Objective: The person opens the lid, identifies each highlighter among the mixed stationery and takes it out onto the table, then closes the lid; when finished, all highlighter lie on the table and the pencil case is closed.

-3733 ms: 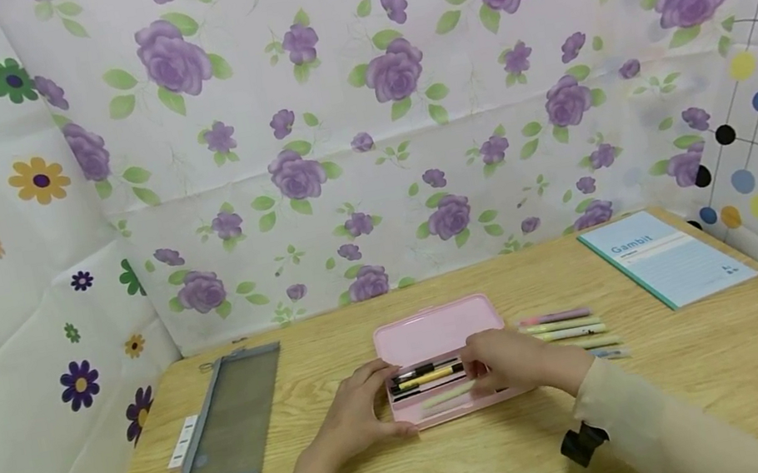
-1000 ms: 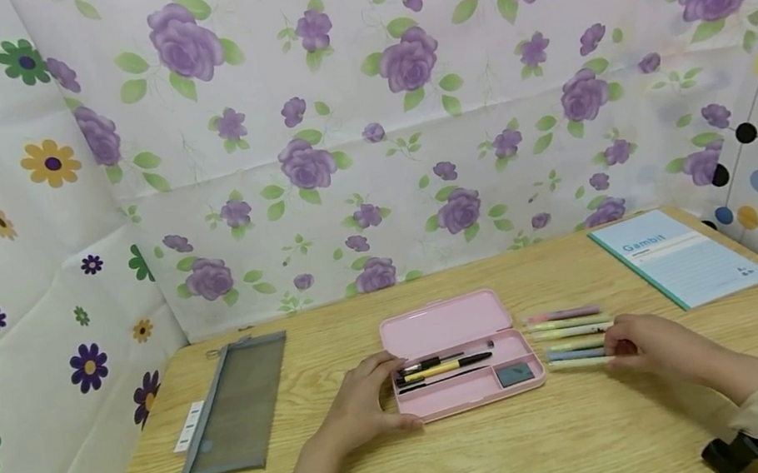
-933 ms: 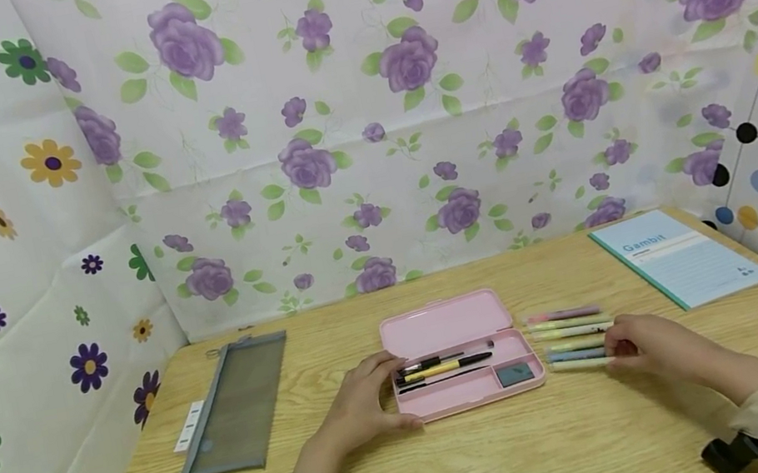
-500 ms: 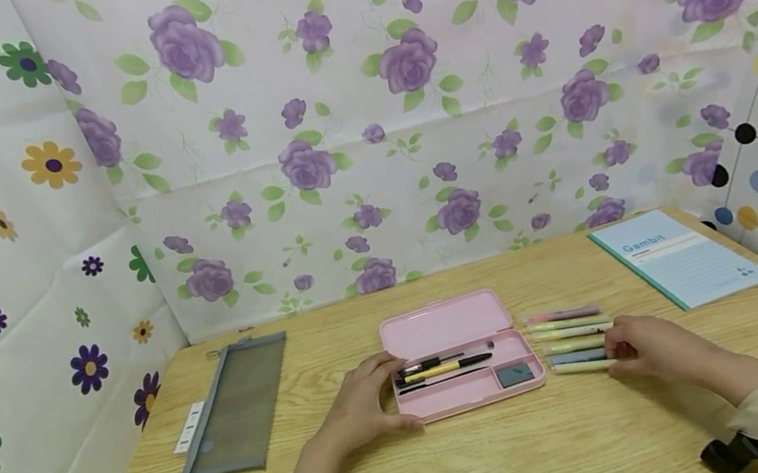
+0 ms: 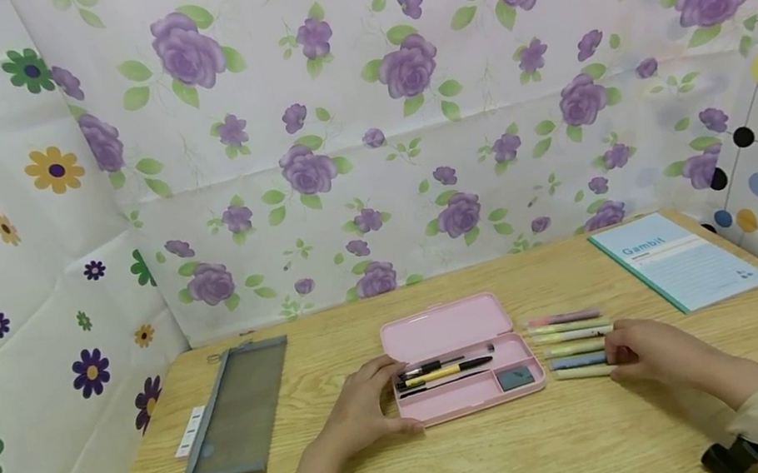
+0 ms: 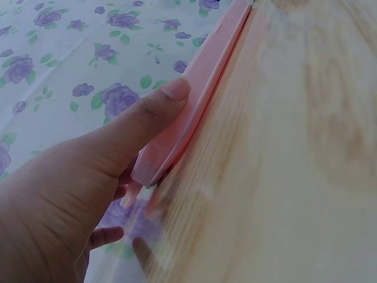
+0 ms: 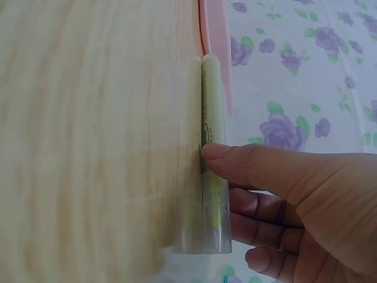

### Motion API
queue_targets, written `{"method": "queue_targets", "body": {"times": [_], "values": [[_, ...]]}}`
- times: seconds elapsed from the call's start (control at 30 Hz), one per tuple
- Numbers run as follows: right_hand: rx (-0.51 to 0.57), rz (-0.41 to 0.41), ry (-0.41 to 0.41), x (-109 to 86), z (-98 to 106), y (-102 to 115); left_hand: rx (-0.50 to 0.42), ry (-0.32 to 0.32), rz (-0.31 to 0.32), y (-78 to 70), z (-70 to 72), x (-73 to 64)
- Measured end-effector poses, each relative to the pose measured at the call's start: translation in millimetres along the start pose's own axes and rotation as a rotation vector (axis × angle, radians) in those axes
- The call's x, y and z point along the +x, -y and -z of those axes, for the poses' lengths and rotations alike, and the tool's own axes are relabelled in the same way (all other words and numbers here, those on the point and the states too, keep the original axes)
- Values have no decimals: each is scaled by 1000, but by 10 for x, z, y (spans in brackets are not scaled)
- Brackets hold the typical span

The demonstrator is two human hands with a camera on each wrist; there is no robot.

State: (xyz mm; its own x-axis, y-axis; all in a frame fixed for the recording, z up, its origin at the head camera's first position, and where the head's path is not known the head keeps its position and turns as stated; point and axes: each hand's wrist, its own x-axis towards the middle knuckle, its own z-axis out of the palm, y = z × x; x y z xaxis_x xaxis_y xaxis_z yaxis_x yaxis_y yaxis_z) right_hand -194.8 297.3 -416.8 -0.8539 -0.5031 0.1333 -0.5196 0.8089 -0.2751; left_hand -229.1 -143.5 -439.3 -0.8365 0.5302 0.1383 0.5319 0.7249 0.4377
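Observation:
An open pink pencil case lies mid-table, its lid folded back. My left hand grips its left end; in the left wrist view the thumb presses the front wall, with the other fingers behind the end. Inside lie a yellow-and-black pen, other dark slim pens and a dark grey-blue block. Right of the case, my right hand pinches the capped end of a pale yellow highlighter, which lies along the tabletop. It is the nearest in a row of several pens, just in front of a blue one.
A grey mesh zip pouch lies at the left over a white label strip. At the back right rests a light-blue notebook. Flower-printed cloth walls off the table's back.
Earlier, my right hand held the pale highlighter over the case's front compartment; it has carried it right to the row's front. Lately it slid slightly nearer me. My left hand kept its grip.

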Motion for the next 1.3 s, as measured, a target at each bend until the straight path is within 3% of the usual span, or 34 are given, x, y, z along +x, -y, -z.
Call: {"method": "queue_targets", "body": {"times": [0.37, 0.73, 0.93, 1.3], "values": [[11, -14, 22, -37, 41, 11, 6, -11, -13, -10, -2, 8], [8, 6, -8, -34, 99, 41, 75, -21, -29, -54, 31, -3], [44, -28, 18, -18, 124, 63, 99, -29, -39, -63, 33, -7], [78, -69, -24, 109, 215, 141, 32, -87, 1, -64, 111, -16]]}}
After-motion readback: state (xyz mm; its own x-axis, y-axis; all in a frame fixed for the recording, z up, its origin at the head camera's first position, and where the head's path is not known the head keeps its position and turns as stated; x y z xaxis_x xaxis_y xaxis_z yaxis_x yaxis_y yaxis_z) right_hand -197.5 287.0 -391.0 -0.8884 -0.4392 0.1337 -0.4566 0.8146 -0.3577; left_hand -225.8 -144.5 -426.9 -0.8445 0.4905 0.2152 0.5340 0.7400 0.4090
